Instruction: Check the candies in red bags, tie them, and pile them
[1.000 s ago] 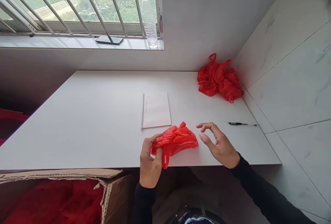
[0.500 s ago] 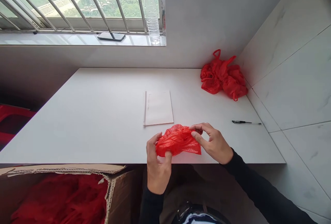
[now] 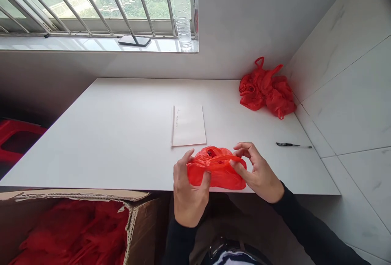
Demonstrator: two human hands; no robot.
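Note:
A crumpled red plastic bag (image 3: 218, 175) is between my two hands above the front edge of the white table. My left hand (image 3: 191, 193) grips its left side, thumb in front and fingers behind. With thumb and fingertips, my right hand (image 3: 258, 171) pinches the bag's right end, where a loop like a handle stretches across the top. A small dark patch shows among the upper folds; I cannot make out what it is. Just beyond the bag lies a pale booklet or sheaf of paper (image 3: 189, 125) on the table.
Bunched red bags (image 3: 267, 89) lie at the table's back right corner, near a pen (image 3: 288, 144). An open cardboard box (image 3: 142, 224) full of red material stands at front left. A phone (image 3: 134, 40) and a water bottle (image 3: 182, 18) rest on the windowsill.
The bag has been spread wider and hangs lower, and a handle-like loop now shows on top. My right hand has shifted slightly right with its end. The view has tilted a little.

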